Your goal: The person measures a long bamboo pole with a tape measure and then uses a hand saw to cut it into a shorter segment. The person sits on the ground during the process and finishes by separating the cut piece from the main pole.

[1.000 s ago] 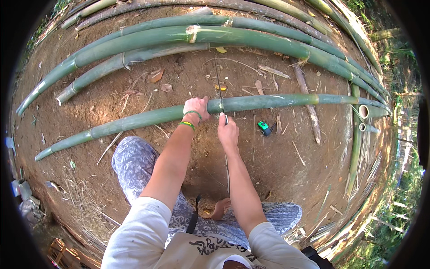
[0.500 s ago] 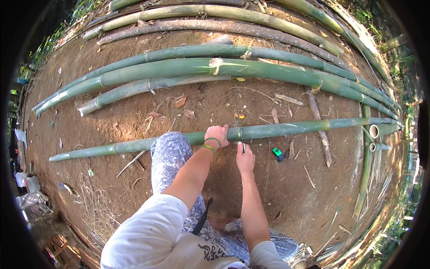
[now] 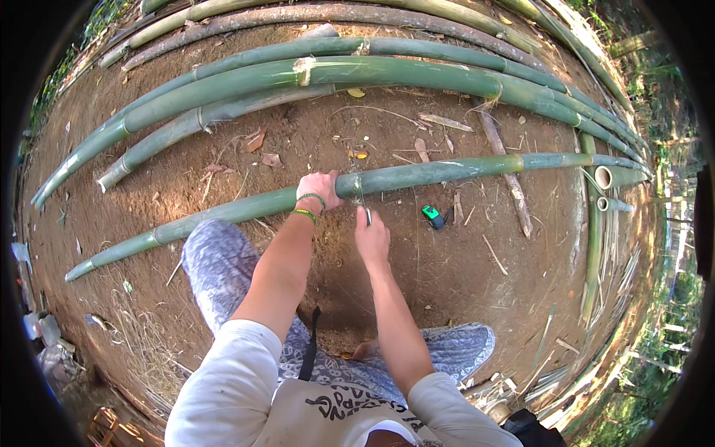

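Note:
A long green bamboo pole lies crosswise in front of me, just above the ground. My left hand is wrapped round it, gripping from above near a joint. My right hand, on the near side of the pole, is closed on the dark handle of a hand saw. The saw's thin blade shows nearly edge-on across the pole, a little right of my left hand. How deep the blade sits cannot be seen. My left knee is bent close to the pole.
A green and black tape measure lies on the soil to the right. Larger bamboo poles stretch across beyond. A thin log passes under the pole's right part. Cut bamboo tubes lie at far right, and plastic containers at far left.
My view has shifted, so the scene sits further left and higher. The right hand with the saw has come slightly nearer me, away from the pole. My left hand keeps its grip.

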A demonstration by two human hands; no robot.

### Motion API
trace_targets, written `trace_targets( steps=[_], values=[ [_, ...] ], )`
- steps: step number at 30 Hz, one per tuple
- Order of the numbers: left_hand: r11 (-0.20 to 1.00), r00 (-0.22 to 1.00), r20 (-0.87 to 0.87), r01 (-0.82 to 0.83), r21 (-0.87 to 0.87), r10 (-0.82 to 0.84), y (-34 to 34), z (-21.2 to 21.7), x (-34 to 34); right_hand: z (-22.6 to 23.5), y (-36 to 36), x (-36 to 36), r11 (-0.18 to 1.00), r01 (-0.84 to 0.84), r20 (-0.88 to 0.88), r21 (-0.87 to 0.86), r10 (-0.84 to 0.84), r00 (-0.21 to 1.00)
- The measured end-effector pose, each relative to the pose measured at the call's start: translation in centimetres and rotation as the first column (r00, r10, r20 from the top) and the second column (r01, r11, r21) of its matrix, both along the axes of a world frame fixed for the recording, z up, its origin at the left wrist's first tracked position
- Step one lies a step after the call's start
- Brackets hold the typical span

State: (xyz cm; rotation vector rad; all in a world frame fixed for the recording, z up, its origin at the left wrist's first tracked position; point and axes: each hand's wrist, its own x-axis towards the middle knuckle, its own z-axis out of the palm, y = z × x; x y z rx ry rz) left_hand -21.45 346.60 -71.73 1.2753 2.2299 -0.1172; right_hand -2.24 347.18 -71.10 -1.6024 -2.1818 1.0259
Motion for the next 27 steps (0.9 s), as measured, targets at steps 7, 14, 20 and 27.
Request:
trace_targets(
  steps=[7, 14, 20, 27],
  values=[
    [0.999, 0.999, -0.002, -0.042, 0.002, 0.042, -1.0, -0.5, -0.4, 1.2, -3.5, 4.7, 0.993, -0.004, 0.058, -0.12, 0.011, 0.998],
    [0.999, 0.999, -0.01, -0.031, 0.026, 0.032, -0.3, -0.8, 0.1, 0.1, -0.2, 1.1, 0.998, -0.022, 0.038, -0.065, 0.025, 0.999],
    [0.999, 0.999, -0.001, -0.046, 0.017, 0.046, -0.9, -0.5, -0.4, 1.9, -3.7, 6.1, 0.991, -0.042, 0.094, -0.124, 0.054, 0.994],
    [1.0, 1.0, 0.006, -0.003, 0.013, 0.002, 0.3, -0.9, 0.6, 0.1, 2.0, -0.9, 1.0, -0.008, 0.04, -0.011, 0.009, 0.999]
  ],
)
